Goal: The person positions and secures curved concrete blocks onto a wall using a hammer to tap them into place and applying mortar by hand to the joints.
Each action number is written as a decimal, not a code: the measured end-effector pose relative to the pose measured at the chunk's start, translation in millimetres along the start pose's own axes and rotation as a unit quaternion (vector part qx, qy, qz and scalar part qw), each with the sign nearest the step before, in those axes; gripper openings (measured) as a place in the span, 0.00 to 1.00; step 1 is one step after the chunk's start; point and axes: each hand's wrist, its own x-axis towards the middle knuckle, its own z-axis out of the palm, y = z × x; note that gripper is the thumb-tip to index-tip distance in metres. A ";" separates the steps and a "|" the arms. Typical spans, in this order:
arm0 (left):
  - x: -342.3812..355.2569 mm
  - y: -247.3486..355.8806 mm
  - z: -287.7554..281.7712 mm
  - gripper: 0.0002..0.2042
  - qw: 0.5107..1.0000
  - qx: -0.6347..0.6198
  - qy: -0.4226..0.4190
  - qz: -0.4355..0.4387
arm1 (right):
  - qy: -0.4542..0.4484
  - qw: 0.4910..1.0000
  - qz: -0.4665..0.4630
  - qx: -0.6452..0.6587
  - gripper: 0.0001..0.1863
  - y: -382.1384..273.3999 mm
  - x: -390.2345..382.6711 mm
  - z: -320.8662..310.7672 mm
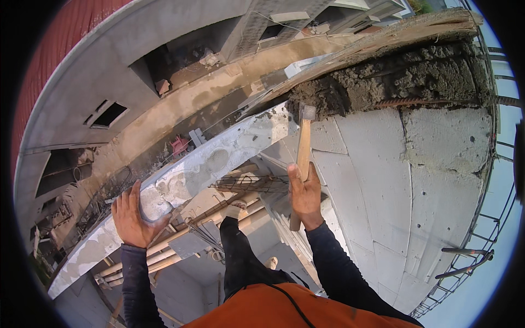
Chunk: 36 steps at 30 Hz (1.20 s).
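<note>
My right hand [306, 198] is closed around the wooden handle of a hammer [303, 145]. The hammer points away from me, its metal head close to the end of a narrow, pale wall top [219, 158] and the edge of rough grey concrete [404, 79]. On that wall top, farther left, rests my left hand [136, 218], fingers spread and nothing in it. A wooden board [394, 41] runs along the far side of the concrete. Ribbed steel bar [410, 101] shows along its near edge.
Right of the hammer stands a light block wall [372, 186] with cracks and joints. A two-handled dark tool [465, 262] sits by a rebar cage [437, 298] at the right. Below me are wooden poles [164, 246] and wire mesh [251, 183]. Beyond the wall the ground lies far down.
</note>
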 end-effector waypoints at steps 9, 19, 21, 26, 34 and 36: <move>-2.3 0.9 -5.6 0.52 1.000 -0.007 0.001 -0.001 | 0.077 0.996 0.003 0.051 0.28 22.9 8.8 -7.7; -3.5 0.0 -4.6 0.52 1.000 -0.021 -0.007 -0.008 | -0.021 0.950 0.132 0.284 0.26 -40.7 2.8 -8.2; -5.5 -2.0 -3.9 0.52 1.000 -0.024 -0.005 -0.007 | -0.024 0.973 0.078 0.216 0.26 -28.5 -6.7 -8.5; -2.0 5.2 -4.8 0.51 0.999 -0.028 -0.015 -0.015 | 0.032 0.959 0.121 0.253 0.28 -26.6 2.8 8.5; -6.1 2.9 -9.1 0.50 1.000 -0.017 -0.019 -0.016 | -0.031 0.971 0.128 0.200 0.29 -32.0 -0.9 -4.6; -5.7 2.9 -8.6 0.50 1.000 -0.007 -0.003 -0.011 | 0.003 0.991 0.052 0.123 0.31 -23.4 1.6 -2.3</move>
